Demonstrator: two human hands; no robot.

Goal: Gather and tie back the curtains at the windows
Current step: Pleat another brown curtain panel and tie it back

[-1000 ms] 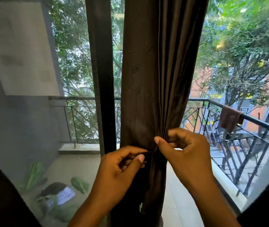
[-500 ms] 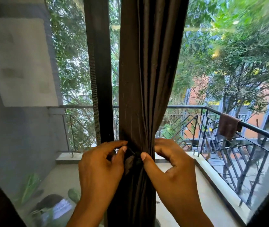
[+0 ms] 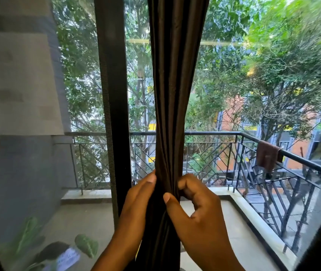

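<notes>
Glass window fills the view, a dark brown curtain hanging bunched down its middle. Left hand and right hand both grip the gathered folds, fingers curled round the cloth.

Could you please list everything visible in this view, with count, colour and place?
Dark brown fabric curtain: one, dark brown, centre, bunched into a narrow column at the window.
Black vertical window frame post: one, black, just left of the curtain.
Black metal balcony railing: one, black, beyond the glass.
Brown cloth: one, brown, draped over the railing, right.
Green leafy plant: one, green, lower left.
Trees: several, green, beyond the balcony.
Left hand: one, holds the curtain's left side.
Right hand: one, fingers and thumb pinch the curtain's right side.
</notes>
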